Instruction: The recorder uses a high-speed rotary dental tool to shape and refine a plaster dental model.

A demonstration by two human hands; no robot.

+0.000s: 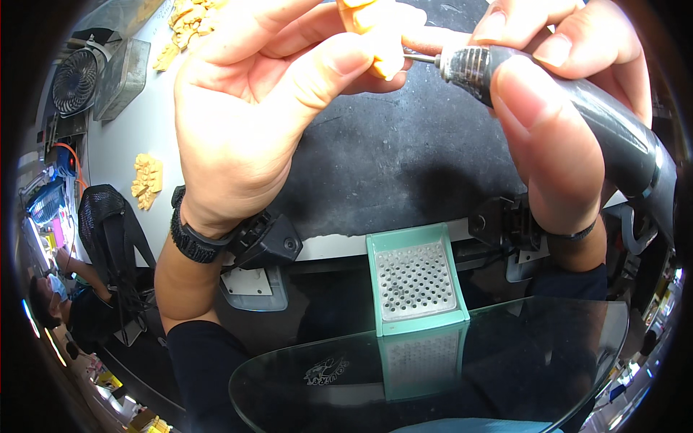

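Near the top edge, my left hand (pixel 242 108) pinches a small yellow plaster dental model piece (pixel 390 63) between thumb and fingers. Its upper part runs out of the picture and the fingers hide some of it. From the right, my right hand (pixel 559 123) wraps round a black rotary handpiece (pixel 613 130), its worn nose toward the piece. The thin metal bur (pixel 420 57) reaches the side of the model piece; its very tip cannot be made out. Both hands are above a dark, dusty mat (pixel 361 173).
A green tray (pixel 375 289) with a perforated metal plate juts from the table's front edge. Below it lies a clear curved shield (pixel 520 361). Yellow models (pixel 146 180), a metal box (pixel 121 79) and a small fan (pixel 74 81) stand left. Another person (pixel 83 303) sits far left.
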